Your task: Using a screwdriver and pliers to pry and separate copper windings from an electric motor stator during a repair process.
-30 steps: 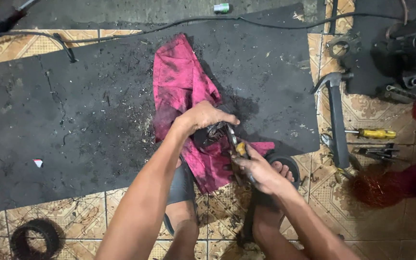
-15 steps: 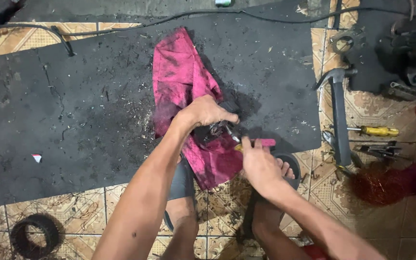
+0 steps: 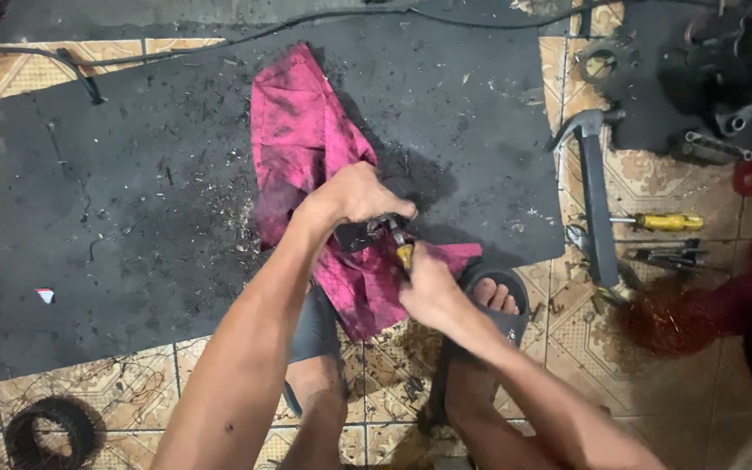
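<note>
Head view showed my feet nearest, in sandals [image 3: 498, 287] on the tiled floor [image 3: 585, 365], just off the near edge of the black mat [image 3: 88, 218]. My right hand [image 3: 432, 287] was closed around a yellow-handled tool [image 3: 404, 254], its tip set into a small dark part [image 3: 367, 233]. My left hand [image 3: 358, 196] was clamped over that part from above, fingers curled tight, pinning it on the pink rag [image 3: 306, 148] near the mat's near edge. I could not tell what the part was, or how deep the tip sat.

By my judgement the work was mid-way: the part was still being pried or turned, nothing lay freed beside it, and filings littered the mat.

Beyond the mat's right edge lay a hammer [image 3: 593, 200] and a screwdriver [image 3: 663, 222], both untouched. A cable [image 3: 306, 22] ran along the far edge.
</note>
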